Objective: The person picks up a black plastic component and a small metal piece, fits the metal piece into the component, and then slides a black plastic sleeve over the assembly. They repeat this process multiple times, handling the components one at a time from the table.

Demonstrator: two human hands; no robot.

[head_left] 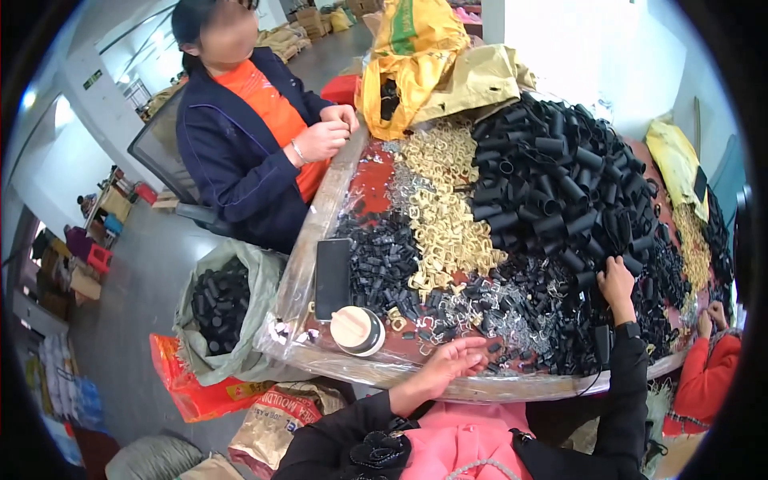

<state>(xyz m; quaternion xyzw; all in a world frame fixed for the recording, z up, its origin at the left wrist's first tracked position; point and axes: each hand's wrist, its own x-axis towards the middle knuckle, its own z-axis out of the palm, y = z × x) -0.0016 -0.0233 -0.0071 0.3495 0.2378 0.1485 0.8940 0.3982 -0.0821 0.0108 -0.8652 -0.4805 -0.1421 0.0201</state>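
My left hand point(456, 364) hovers over the table's front edge, palm turned up and fingers stretched out, open. Close to its fingertips lie small black plastic pieces and clear hooks point(456, 320). Farther right, my right hand point(616, 288) reaches to the near edge of a big heap of black tubes point(560, 184). Its thumb and fingers look apart at the tubes, with no held piece visible; the fingertips are partly lost against the black. A dark oblong object point(602, 347) lies just left of my right wrist.
Gold-coloured buckles point(448, 216) spread mid-table beside small black parts point(380, 260). A phone point(333, 278) and lidded cup point(357, 330) stand at the left corner. A sack of black parts point(220, 304) is on the floor. A person point(248, 136) sits left; another's red sleeve point(708, 376) shows right.
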